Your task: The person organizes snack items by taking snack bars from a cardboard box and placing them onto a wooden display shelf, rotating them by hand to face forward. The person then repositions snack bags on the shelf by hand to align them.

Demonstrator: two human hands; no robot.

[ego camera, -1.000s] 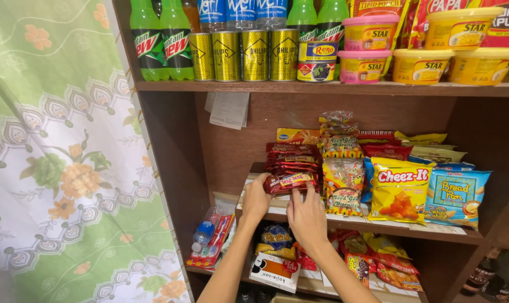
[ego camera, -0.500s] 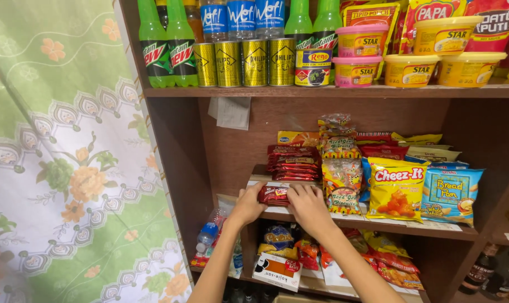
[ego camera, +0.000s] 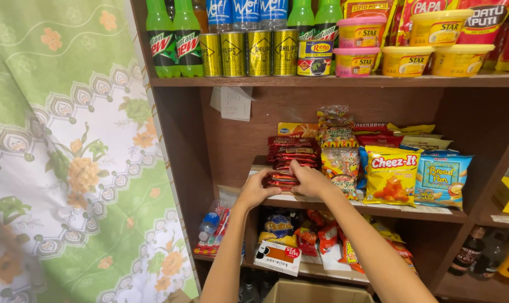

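Head view shows my left hand [ego camera: 256, 191] and right hand [ego camera: 309, 180] closed on the red packet stack [ego camera: 281, 179] between them, lying crosswise on the shelf [ego camera: 378, 210] edge.

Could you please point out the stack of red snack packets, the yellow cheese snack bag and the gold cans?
stack of red snack packets [ego camera: 291, 152], head view, upper packets.
yellow cheese snack bag [ego camera: 390, 177], head view, front panel.
gold cans [ego camera: 259, 53], head view, third can's side.
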